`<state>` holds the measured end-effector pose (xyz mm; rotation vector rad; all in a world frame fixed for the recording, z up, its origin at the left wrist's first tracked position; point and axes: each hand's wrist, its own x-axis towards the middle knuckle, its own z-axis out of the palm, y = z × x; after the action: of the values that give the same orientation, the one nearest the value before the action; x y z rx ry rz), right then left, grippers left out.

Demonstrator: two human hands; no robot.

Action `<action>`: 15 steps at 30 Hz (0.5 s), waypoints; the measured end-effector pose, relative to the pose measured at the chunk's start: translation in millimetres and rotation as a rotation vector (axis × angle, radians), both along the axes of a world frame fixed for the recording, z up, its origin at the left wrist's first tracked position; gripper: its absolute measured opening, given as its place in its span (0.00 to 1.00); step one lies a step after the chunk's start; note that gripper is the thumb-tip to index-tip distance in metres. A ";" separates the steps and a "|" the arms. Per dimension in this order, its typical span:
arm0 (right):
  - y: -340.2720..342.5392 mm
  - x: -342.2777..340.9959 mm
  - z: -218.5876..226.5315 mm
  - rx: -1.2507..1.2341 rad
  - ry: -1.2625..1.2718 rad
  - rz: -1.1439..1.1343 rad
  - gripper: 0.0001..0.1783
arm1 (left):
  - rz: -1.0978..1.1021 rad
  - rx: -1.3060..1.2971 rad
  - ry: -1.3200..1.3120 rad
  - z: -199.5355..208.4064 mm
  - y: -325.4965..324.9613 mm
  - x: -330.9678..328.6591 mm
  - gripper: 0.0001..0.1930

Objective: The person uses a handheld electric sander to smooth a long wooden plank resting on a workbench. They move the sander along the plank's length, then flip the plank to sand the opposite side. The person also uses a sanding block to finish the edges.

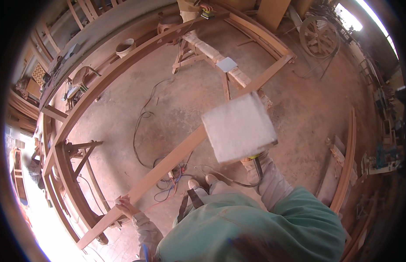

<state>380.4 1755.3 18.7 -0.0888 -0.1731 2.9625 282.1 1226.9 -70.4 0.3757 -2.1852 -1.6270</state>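
Note:
A square white pad [240, 126] is raised toward me, its flat face filling the middle of the view. It belongs to an electric sander with a yellow-green body [254, 156], mostly hidden beneath the pad. My right hand [251, 160] is closed on this sander and largely covered by it. A black cord [258, 169] runs back from the tool along my forearm. At lower left, my left hand [126, 206] grips the edge of a long wooden rail [168, 162]; its fingertips are too small to make out well. The rail crosses diagonally under the sander, part of a large wooden frame [102, 83].
A wooden trestle [211, 54] bears a pale square sheet [227, 64]. At the top, another person's hand holds a green sander [207, 13] on the frame. Cables [144, 114] snake across the floor near my feet. A spoked wheel [318, 37] and long boards [346, 161] are on the right.

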 end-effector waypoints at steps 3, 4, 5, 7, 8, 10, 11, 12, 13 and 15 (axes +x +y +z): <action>-0.7 8.3 -26.6 0.073 -0.075 -0.030 0.19 | -0.069 -0.005 -0.007 -14.3 -24.6 -6.4 0.25; -0.3 12.6 -31.0 0.102 -0.096 -0.042 0.19 | -0.105 -0.004 -0.015 -16.7 -24.2 -6.5 0.25; 1.9 15.7 -36.0 0.121 -0.120 -0.050 0.19 | -0.106 -0.005 -0.016 -19.1 -22.6 -6.6 0.25; 3.4 23.6 -46.3 0.148 -0.158 -0.063 0.18 | -0.110 -0.010 -0.020 -12.6 -12.7 -6.7 0.26; 2.7 26.5 -50.7 0.159 -0.170 -0.072 0.18 | -0.106 -0.014 -0.037 -13.8 -15.0 -6.6 0.26; 0.8 32.3 -58.6 0.174 -0.193 -0.082 0.18 | -0.100 -0.021 -0.071 -17.6 -22.2 -6.9 0.26; -1.1 32.7 -59.7 0.178 -0.200 -0.083 0.18 | -0.093 -0.005 -0.074 -21.5 -25.7 -7.5 0.26; -1.8 32.5 -60.3 0.186 -0.201 -0.080 0.18 | -0.087 0.011 -0.076 -26.0 -28.8 -7.6 0.26; -3.9 34.1 -60.4 0.183 -0.203 -0.072 0.18 | -0.079 0.026 -0.077 -29.7 -31.4 -6.9 0.26; -5.0 36.1 -56.7 0.245 -0.154 -0.062 0.19 | -0.093 0.032 -0.066 -30.5 -28.7 -4.4 0.26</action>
<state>416.5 1750.3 -37.9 -0.2843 -0.5404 2.8454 277.7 1198.2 -100.9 0.3462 -2.2584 -1.7241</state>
